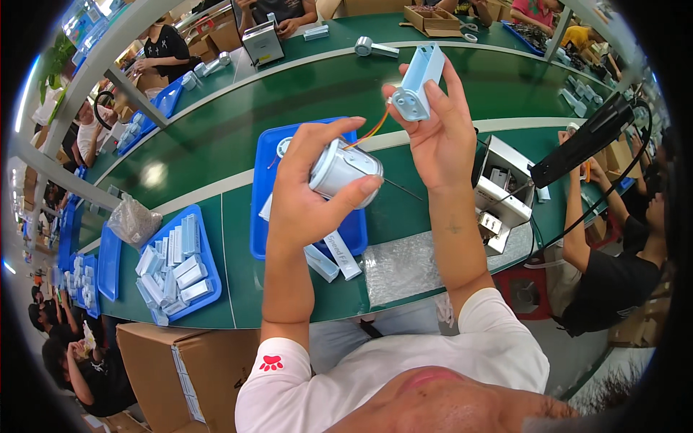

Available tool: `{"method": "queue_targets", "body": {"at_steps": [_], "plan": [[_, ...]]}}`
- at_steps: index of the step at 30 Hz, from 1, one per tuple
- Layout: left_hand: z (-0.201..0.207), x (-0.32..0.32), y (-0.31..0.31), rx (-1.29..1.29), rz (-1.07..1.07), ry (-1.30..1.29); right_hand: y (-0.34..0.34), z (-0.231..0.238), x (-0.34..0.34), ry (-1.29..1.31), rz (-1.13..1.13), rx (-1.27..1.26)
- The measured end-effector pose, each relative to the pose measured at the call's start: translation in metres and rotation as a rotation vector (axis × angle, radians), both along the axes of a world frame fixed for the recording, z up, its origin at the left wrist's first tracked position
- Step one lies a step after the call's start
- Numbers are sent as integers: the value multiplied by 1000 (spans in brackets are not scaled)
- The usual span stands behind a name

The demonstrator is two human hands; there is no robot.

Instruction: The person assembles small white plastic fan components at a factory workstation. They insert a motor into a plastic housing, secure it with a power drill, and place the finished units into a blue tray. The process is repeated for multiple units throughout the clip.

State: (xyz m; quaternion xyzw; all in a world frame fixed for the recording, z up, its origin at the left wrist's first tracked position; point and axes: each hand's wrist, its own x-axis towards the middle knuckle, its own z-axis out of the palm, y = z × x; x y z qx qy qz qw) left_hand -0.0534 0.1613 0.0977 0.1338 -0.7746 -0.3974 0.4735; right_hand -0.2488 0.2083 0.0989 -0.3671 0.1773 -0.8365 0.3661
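My left hand point(302, 189) is closed around a pale blue cylindrical housing point(343, 173), with the thumb across its lower side. Raised at the right, my right hand point(442, 141) grips a pale blue handle shell point(426, 66), hollow and rectangular with a rounded end that has holes. Orange and yellow wires point(375, 130) run between the housing and the shell. Beneath my left hand lies a blue tray point(261, 155), partly covered by it; a round part with a wire point(283, 147) shows there. Two pale blue shells point(341, 254) lie by the tray's near edge.
A second blue tray point(210, 278) holds several pale blue shells, beside a plastic bag point(134, 221). Bubble wrap point(404, 267) lies under my right forearm. An open metal box point(509, 180) and a dark arm-like device point(585, 141) stand right. Co-workers sit around the green conveyor point(238, 130).
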Motion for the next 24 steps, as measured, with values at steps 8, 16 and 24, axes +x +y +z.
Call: {"method": "queue_targets", "body": {"at_steps": [8, 16, 24], "plan": [[1, 3, -4, 53, -25, -44, 5, 6, 20, 150, -167, -23], [0, 7, -8, 140, -16, 58, 2, 1, 36, 261, -322, -113], [-4, 9, -16, 96, -29, 86, 9, -5, 42, 602, -483, -236]]}}
